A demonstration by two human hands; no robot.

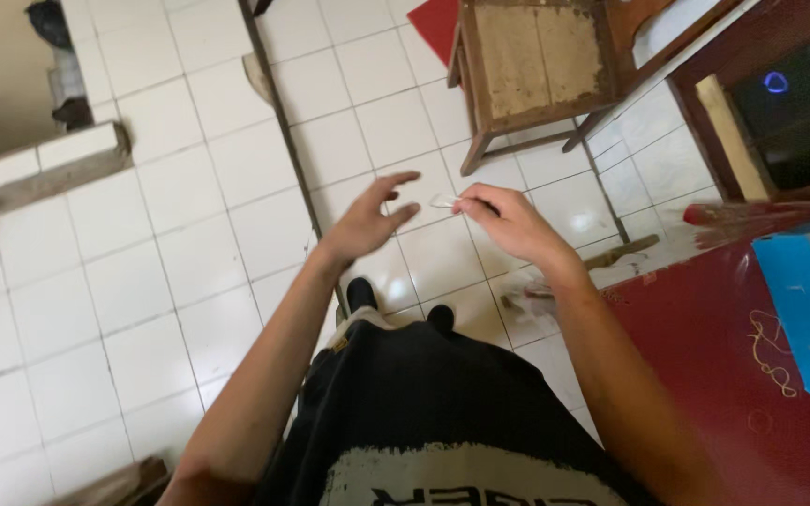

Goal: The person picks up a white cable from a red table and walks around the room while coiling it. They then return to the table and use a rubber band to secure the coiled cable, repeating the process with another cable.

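A white tiled floor (171, 187) fills most of the frame; a worn wooden stool (527, 66) stands on it at the upper middle. At the right edge, a dark red desk (705, 375) carries a blue sheet (803, 309) and loose yellowish rubber bands (772, 351) beside it.

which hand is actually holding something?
The right hand: its fingers pinch a small clear item. The left hand is open, fingers spread, holding nothing.

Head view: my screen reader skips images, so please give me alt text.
A right hand pinches a small clear strip above a white tiled floor, the left hand open beside it. Wooden stool ahead; red table at right.
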